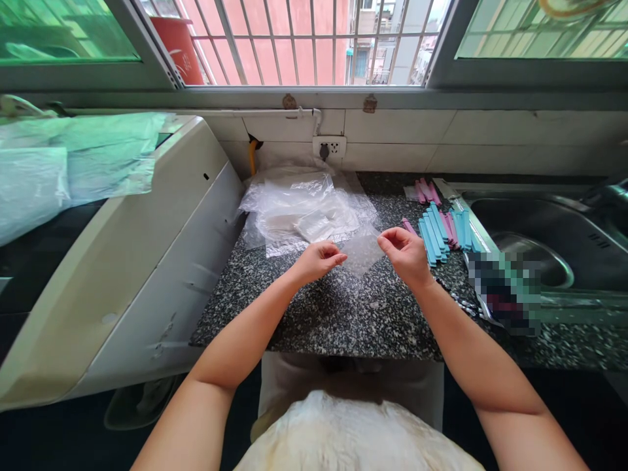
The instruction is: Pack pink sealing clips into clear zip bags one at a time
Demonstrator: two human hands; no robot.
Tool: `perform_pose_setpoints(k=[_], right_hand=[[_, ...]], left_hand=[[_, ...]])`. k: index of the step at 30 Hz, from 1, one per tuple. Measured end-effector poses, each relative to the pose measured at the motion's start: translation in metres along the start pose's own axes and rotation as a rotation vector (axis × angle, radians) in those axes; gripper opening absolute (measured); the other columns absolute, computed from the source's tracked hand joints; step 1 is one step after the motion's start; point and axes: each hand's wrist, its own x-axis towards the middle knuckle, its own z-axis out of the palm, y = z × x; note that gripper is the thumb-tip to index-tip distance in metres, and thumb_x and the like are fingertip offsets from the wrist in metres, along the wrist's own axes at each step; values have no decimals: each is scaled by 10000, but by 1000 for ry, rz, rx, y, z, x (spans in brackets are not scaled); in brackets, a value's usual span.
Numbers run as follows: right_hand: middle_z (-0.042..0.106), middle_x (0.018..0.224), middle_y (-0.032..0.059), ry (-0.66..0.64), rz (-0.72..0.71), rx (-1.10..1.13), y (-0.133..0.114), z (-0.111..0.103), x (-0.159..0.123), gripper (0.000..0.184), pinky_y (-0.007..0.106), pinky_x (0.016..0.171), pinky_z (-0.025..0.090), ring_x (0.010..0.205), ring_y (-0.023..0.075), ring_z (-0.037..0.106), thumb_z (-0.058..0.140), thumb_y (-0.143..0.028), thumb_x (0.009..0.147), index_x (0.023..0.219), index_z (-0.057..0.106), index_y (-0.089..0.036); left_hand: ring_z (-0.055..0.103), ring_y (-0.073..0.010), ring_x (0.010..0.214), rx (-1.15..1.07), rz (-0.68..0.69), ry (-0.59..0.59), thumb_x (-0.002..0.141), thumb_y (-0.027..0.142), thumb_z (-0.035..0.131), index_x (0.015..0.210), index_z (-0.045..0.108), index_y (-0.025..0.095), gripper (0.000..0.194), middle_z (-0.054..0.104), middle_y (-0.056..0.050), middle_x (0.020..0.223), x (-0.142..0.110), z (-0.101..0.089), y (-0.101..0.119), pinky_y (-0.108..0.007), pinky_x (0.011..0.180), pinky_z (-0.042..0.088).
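Between my two hands a small clear plastic bag [362,254] is stretched above the counter. My left hand [320,260] pinches its left edge between thumb and fingers. At the upper right corner, my right hand [405,254] pinches it the same way. Behind my left hand lies a loose pile of clear plastic bags [304,203]. Just right of my right hand are rows of blue sticks [432,234], flat and narrow. Pink sticks [447,229] lie among them, and more pink ones [426,191] sit farther back.
The speckled counter [324,320] ends in front of my body. A steel sink [530,216] is on the right, with a blurred-out dark package [503,294] by its edge. On the left stands a pale appliance [161,248] draped with plastic sheeting [93,157]. A wall socket [330,146] is behind.
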Motion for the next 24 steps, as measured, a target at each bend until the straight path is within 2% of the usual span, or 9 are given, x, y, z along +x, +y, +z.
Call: perform_pose_setpoints(k=[4, 9, 11, 16, 24], right_hand=[[542, 603, -13, -65, 22, 11, -1, 4, -2, 160, 248, 543, 387, 553, 99, 465, 591, -322, 709, 666, 571, -169], [532, 590, -19, -153, 31, 29, -6, 12, -8, 158, 241, 528, 379, 539, 94, 456, 587, -321, 712, 661, 563, -173], [530, 589, -20, -173, 33, 32, -8, 16, -10, 157, 240, 527, 378, 534, 90, 453, 584, -320, 713, 664, 562, -172], [538, 595, -17, -206, 30, 17, -7, 23, -12, 164, 245, 538, 382, 550, 94, 460, 579, -327, 715, 661, 560, -173], [552, 604, -8, -248, 43, 18, -7, 27, -14, 163, 254, 545, 389, 562, 97, 465, 578, -328, 714, 663, 568, -174]], left_hand=[[413, -87, 526, -30, -43, 29, 684, 377, 646, 606, 589, 151, 246, 486, 24, 541, 1, -1, -1, -228, 504, 345], [472, -100, 599, -134, 39, 223, 670, 407, 663, 721, 641, 164, 249, 562, -5, 648, 3, -2, 3, -243, 568, 393], [485, -102, 618, -183, 74, 260, 674, 415, 662, 740, 649, 169, 254, 564, -8, 667, 3, -2, 6, -246, 586, 402], [508, -110, 643, -198, 164, 231, 693, 386, 657, 682, 641, 168, 219, 568, -13, 666, 1, 1, 13, -258, 618, 413], [463, -102, 595, -166, 161, 251, 722, 327, 628, 579, 597, 175, 212, 517, 6, 595, -3, 2, 17, -262, 593, 387]])
